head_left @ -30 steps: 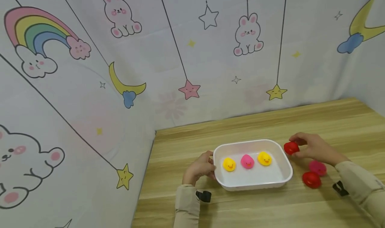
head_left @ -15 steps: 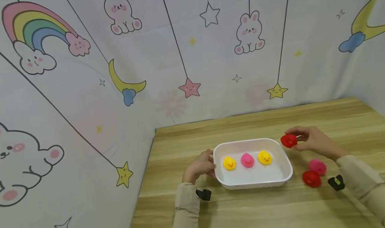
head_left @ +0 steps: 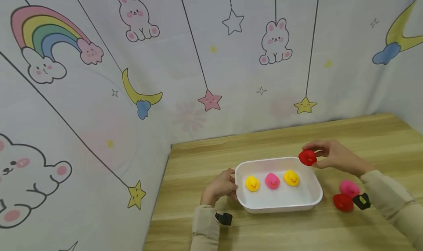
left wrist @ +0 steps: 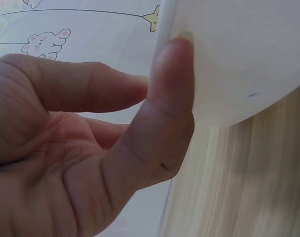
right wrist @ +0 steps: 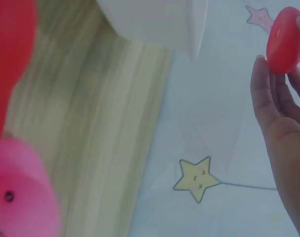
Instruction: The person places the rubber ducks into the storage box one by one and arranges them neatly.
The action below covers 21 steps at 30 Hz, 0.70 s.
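Observation:
In the head view a white plastic tray (head_left: pixel 277 203) stands on the wooden table. Inside sit a yellow rubber duck (head_left: pixel 252 183), a pink rubber duck (head_left: pixel 272 181) and a second yellow duck (head_left: pixel 292 178). My left hand (head_left: pixel 219 187) grips the tray's left end, thumb and fingers at its rim, as the left wrist view confirms. Raised at the tray's back right corner, a red rubber duck (head_left: pixel 307 158) is pinched by the thumb and fingers of my right hand (head_left: pixel 337 157). The right wrist view also has this red duck (right wrist: pixel 284 42), above the table.
Right of the tray, another red duck (head_left: pixel 343 202) and a pink duck (head_left: pixel 349 188) lie side by side under my right forearm. A black strap piece (head_left: pixel 361 201) hangs from that sleeve. Behind the table (head_left: pixel 198 151) hangs a printed cloth (head_left: pixel 244 71).
My right hand has lifted the red duck and carried it left, from beside the tray to its back right corner. The left hand stays on the tray.

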Tool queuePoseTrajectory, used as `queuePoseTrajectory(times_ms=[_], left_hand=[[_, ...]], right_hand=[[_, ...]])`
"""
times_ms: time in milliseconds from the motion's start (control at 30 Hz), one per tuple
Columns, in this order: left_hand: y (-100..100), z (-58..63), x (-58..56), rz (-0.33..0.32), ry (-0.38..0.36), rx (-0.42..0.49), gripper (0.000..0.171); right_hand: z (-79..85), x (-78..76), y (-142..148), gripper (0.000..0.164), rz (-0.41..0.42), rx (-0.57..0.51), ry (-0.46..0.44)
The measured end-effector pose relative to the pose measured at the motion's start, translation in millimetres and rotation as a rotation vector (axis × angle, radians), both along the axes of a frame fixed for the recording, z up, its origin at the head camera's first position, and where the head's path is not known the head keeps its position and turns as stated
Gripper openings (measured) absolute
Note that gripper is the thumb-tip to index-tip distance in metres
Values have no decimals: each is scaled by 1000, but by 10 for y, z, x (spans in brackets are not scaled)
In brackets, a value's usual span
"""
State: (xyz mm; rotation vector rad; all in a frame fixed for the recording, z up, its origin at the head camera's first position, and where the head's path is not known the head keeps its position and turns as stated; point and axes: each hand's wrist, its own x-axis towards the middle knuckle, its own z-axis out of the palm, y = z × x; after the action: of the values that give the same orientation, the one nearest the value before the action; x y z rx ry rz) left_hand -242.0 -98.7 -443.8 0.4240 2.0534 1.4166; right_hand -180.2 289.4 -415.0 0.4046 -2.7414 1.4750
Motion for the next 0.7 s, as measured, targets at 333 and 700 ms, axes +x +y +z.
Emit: queuePoseTrajectory(times_ms=[333, 700], left_hand=[[-40, -21, 8, -5, 18, 17, 56], [-26, 2, 5, -21, 25, 16, 54]], right_hand=[[131, -179, -285, 53, 63, 30, -30], [130, -334, -624, 53, 167, 3, -10]])
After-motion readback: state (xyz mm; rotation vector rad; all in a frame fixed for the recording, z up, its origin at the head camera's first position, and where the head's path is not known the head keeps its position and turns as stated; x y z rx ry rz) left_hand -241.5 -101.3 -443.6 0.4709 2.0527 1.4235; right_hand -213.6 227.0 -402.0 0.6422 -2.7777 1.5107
